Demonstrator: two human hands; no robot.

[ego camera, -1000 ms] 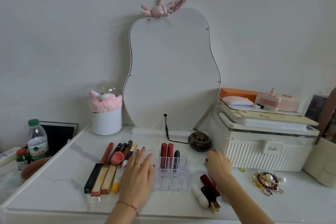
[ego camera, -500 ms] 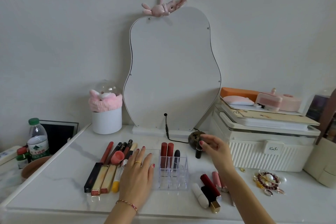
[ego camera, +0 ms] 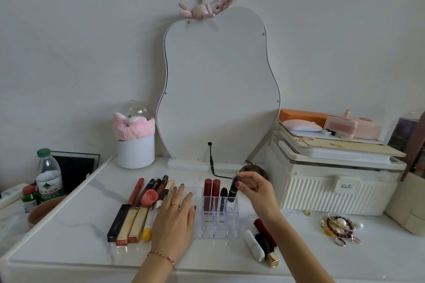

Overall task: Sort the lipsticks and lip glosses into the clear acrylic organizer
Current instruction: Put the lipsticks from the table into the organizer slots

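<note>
A white marble-patterned table [ego camera: 69, 232] stands against a pale wall, with a curvy white-backed mirror [ego camera: 218, 89] at the rear and a cream storage box [ego camera: 331, 188] to the right. At the centre sits the clear acrylic organizer [ego camera: 218, 218], its back row holding two red lipsticks [ego camera: 212, 193] and a dark one. The person's left hand [ego camera: 176, 218] lies flat with straight fingers on the table just beside the organizer, steadying it. The right hand [ego camera: 255, 188] pinches a black lipstick [ego camera: 233, 189], tilted, its base entering the back right compartment. Loose lipsticks and glosses [ego camera: 138, 211] lie in a row to the left; a few more [ego camera: 262, 240] lie to the right. Because the tube is tilted, it could catch the compartment wall and tip the light organizer or knock the neighbouring sticks.
</note>
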